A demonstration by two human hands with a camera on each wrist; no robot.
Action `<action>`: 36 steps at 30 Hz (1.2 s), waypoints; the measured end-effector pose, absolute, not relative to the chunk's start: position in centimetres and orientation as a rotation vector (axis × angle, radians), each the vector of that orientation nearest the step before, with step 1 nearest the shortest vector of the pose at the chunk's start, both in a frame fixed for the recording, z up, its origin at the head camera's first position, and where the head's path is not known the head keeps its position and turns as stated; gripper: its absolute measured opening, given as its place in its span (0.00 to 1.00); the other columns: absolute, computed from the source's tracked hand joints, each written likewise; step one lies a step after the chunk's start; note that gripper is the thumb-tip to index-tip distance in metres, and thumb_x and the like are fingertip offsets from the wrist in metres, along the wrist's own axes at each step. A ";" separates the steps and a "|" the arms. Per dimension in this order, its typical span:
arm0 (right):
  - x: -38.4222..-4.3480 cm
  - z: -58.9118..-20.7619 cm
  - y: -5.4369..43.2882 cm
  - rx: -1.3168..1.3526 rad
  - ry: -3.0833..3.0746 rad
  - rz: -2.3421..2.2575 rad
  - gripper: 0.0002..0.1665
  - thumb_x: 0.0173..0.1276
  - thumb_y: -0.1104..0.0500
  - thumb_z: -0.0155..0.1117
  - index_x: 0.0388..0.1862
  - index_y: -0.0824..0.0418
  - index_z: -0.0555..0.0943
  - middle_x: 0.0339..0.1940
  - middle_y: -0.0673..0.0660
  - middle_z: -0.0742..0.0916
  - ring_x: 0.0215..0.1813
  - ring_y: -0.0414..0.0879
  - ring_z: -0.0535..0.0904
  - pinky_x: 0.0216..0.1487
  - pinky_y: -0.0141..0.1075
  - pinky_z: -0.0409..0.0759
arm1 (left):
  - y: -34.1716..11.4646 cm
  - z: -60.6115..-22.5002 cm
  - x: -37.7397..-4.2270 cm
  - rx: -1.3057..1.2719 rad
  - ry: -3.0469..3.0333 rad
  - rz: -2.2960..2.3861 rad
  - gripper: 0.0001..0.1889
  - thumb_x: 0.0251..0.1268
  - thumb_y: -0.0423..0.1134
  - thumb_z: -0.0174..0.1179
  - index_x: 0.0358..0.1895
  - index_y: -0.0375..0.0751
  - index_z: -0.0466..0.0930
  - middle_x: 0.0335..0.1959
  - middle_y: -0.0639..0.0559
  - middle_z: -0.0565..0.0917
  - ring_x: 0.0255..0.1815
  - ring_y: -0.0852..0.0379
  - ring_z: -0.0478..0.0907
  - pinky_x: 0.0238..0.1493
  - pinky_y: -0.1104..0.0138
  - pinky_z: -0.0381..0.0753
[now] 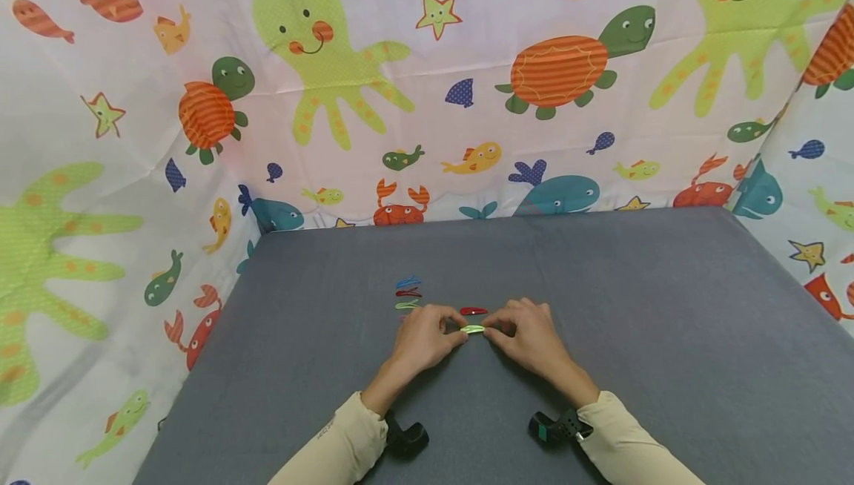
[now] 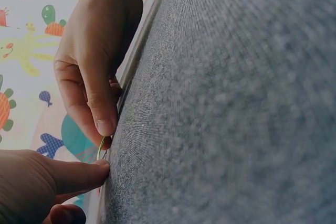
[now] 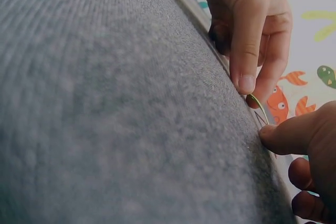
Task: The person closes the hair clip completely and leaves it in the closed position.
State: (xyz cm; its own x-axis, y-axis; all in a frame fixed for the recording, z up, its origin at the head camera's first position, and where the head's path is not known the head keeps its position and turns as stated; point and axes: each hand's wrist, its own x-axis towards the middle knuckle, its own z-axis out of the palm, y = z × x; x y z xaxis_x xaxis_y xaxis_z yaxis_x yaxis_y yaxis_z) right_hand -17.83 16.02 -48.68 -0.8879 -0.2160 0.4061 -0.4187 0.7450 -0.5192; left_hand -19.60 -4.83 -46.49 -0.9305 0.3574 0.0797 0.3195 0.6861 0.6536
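Observation:
A yellow-green snap hair clip (image 1: pixel 473 329) spans the gap between the two hands, close over the grey table. My left hand (image 1: pixel 427 338) pinches one end of it between thumb and finger, and my right hand (image 1: pixel 527 333) pinches the other end. Seen from the left wrist, the clip (image 2: pixel 101 148) shows as a thin bent strip; it looks bowed from the right wrist too, where the clip (image 3: pixel 257 103) runs between both sets of fingertips. Just beyond the hands lies a red hair clip (image 1: pixel 473 311).
To the left of the red clip is a column of hair clips: a blue one (image 1: pixel 408 282), a dark red one (image 1: pixel 408 293) and a green one (image 1: pixel 406 305), the lowest part hidden by the left hand. A patterned curtain (image 1: pixel 427 99) borders the grey table (image 1: pixel 667 322).

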 end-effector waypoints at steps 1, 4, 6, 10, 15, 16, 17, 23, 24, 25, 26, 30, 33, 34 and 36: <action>-17.8 -48.7 16.0 0.488 -2.627 0.890 0.06 0.56 0.57 0.81 0.33 0.48 0.92 0.20 0.41 0.76 0.27 0.35 0.63 0.39 0.39 0.55 | -4.8 -46.4 -19.6 0.569 2.837 1.081 0.06 0.62 0.42 0.73 0.41 0.52 0.91 0.11 0.59 0.68 0.10 0.64 0.56 0.13 0.70 0.54; -17.8 -48.6 16.0 0.475 -2.631 0.886 0.06 0.57 0.57 0.80 0.33 0.48 0.92 0.19 0.41 0.76 0.27 0.35 0.64 0.39 0.39 0.55 | -4.8 -46.4 -19.6 0.569 2.842 1.078 0.06 0.61 0.42 0.73 0.41 0.52 0.91 0.11 0.59 0.68 0.10 0.64 0.57 0.13 0.70 0.54; -17.8 -48.6 16.0 0.468 -2.636 0.882 0.06 0.57 0.57 0.80 0.33 0.48 0.92 0.19 0.41 0.76 0.27 0.35 0.64 0.40 0.39 0.55 | -4.7 -46.4 -19.6 0.562 2.841 1.078 0.06 0.61 0.42 0.73 0.41 0.52 0.91 0.11 0.59 0.68 0.10 0.64 0.57 0.13 0.70 0.54; -17.8 -48.6 16.0 0.459 -2.645 0.878 0.06 0.57 0.56 0.80 0.34 0.48 0.92 0.19 0.41 0.76 0.27 0.35 0.64 0.40 0.39 0.55 | -4.7 -46.3 -19.6 0.548 2.838 1.078 0.06 0.61 0.42 0.73 0.41 0.52 0.91 0.11 0.59 0.69 0.11 0.63 0.57 0.13 0.70 0.54; -17.7 -48.7 15.9 0.453 -2.645 0.892 0.06 0.57 0.57 0.80 0.34 0.48 0.92 0.19 0.41 0.77 0.27 0.35 0.64 0.40 0.40 0.55 | -4.6 -46.5 -19.6 0.532 2.843 1.073 0.06 0.61 0.42 0.73 0.41 0.52 0.92 0.11 0.59 0.69 0.11 0.63 0.57 0.13 0.69 0.54; -17.7 -48.7 15.9 0.454 -2.645 0.894 0.06 0.57 0.57 0.80 0.34 0.48 0.92 0.19 0.40 0.77 0.27 0.35 0.64 0.40 0.40 0.55 | -4.6 -46.5 -19.6 0.530 2.843 1.075 0.06 0.61 0.42 0.73 0.41 0.52 0.92 0.11 0.59 0.68 0.10 0.63 0.57 0.13 0.70 0.53; -17.7 -48.7 15.9 0.454 -2.643 0.897 0.06 0.57 0.57 0.80 0.34 0.48 0.92 0.19 0.40 0.77 0.27 0.35 0.64 0.40 0.40 0.55 | -4.6 -46.5 -19.6 0.526 2.845 1.075 0.06 0.61 0.42 0.73 0.41 0.52 0.92 0.10 0.59 0.68 0.10 0.63 0.56 0.13 0.70 0.52; -17.7 -48.7 15.9 0.461 -2.637 0.905 0.07 0.57 0.57 0.80 0.34 0.48 0.92 0.20 0.40 0.78 0.27 0.35 0.65 0.40 0.39 0.55 | -4.6 -46.4 -19.4 0.517 2.845 1.087 0.07 0.60 0.41 0.73 0.41 0.50 0.92 0.09 0.59 0.64 0.10 0.64 0.52 0.13 0.70 0.49; -17.7 -48.8 15.9 0.462 -2.638 0.906 0.07 0.57 0.57 0.80 0.34 0.48 0.92 0.20 0.40 0.78 0.27 0.35 0.65 0.40 0.39 0.55 | -4.6 -46.4 -19.4 0.517 2.844 1.088 0.07 0.60 0.41 0.73 0.41 0.50 0.92 0.09 0.59 0.63 0.10 0.64 0.51 0.13 0.70 0.49; -17.7 -48.8 15.9 0.463 -2.639 0.909 0.07 0.57 0.57 0.80 0.35 0.48 0.92 0.20 0.40 0.78 0.27 0.35 0.65 0.40 0.39 0.55 | -4.6 -46.4 -19.3 0.515 2.842 1.089 0.07 0.60 0.41 0.73 0.41 0.50 0.92 0.08 0.60 0.63 0.10 0.64 0.51 0.13 0.70 0.49; -17.7 -48.8 15.9 0.464 -2.641 0.912 0.07 0.57 0.58 0.80 0.35 0.48 0.92 0.20 0.40 0.78 0.27 0.35 0.65 0.40 0.39 0.55 | -4.6 -46.4 -19.3 0.515 2.841 1.092 0.07 0.60 0.41 0.73 0.41 0.50 0.92 0.08 0.60 0.62 0.10 0.64 0.50 0.13 0.70 0.48; -17.7 -48.8 16.0 0.467 -2.643 0.916 0.07 0.58 0.58 0.80 0.35 0.48 0.92 0.20 0.40 0.78 0.27 0.34 0.65 0.40 0.39 0.55 | -4.6 -46.3 -19.3 0.518 2.840 1.095 0.07 0.60 0.41 0.73 0.41 0.50 0.92 0.08 0.60 0.61 0.10 0.64 0.49 0.12 0.70 0.47; -17.7 -48.7 16.0 0.468 -2.640 0.915 0.07 0.58 0.58 0.80 0.35 0.48 0.92 0.20 0.40 0.78 0.27 0.35 0.65 0.40 0.39 0.55 | -4.6 -46.3 -19.3 0.521 2.837 1.099 0.07 0.60 0.41 0.73 0.42 0.49 0.92 0.08 0.60 0.61 0.10 0.64 0.49 0.12 0.70 0.47; -17.7 -48.7 16.0 0.469 -2.639 0.914 0.07 0.58 0.58 0.80 0.35 0.48 0.92 0.20 0.40 0.78 0.27 0.35 0.65 0.40 0.39 0.55 | -4.6 -46.3 -19.3 0.521 2.836 1.100 0.07 0.60 0.41 0.73 0.42 0.49 0.92 0.08 0.60 0.61 0.10 0.64 0.49 0.12 0.70 0.47; -17.7 -48.7 15.9 0.471 -2.636 0.913 0.07 0.58 0.58 0.80 0.35 0.48 0.92 0.20 0.40 0.78 0.27 0.35 0.65 0.40 0.39 0.55 | -4.6 -46.2 -19.3 0.523 2.834 1.102 0.07 0.60 0.41 0.73 0.42 0.49 0.92 0.08 0.60 0.61 0.10 0.64 0.49 0.12 0.70 0.47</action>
